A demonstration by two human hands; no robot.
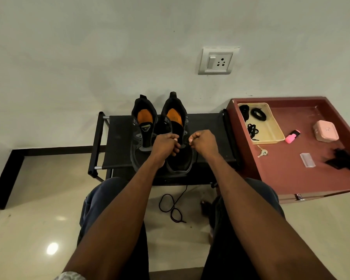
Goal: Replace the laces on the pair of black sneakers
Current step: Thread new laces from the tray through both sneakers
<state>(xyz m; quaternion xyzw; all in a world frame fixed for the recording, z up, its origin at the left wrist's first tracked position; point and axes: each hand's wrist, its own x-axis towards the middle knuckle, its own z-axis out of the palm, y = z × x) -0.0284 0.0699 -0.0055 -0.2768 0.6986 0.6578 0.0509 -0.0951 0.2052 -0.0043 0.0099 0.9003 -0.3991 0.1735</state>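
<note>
Head view, biggest first: the maroon desk [287,174] carries a tray [271,126] of spare laces [258,114]. Both sneakers [143,126] sit on the black rack [117,138]. My left hand [166,145] and right hand [202,143] are curled, seemingly pinching lace ends over the right sneaker [178,158]. I judge I'm threading; next, pull even.

Pale plastered wall [109,47] carrying a switch-and-socket plate [217,61] above the right hand, black skirting [49,151] left of the hands, glossy beige tiled floor [38,219] below showing a light reflection [52,248].
</note>
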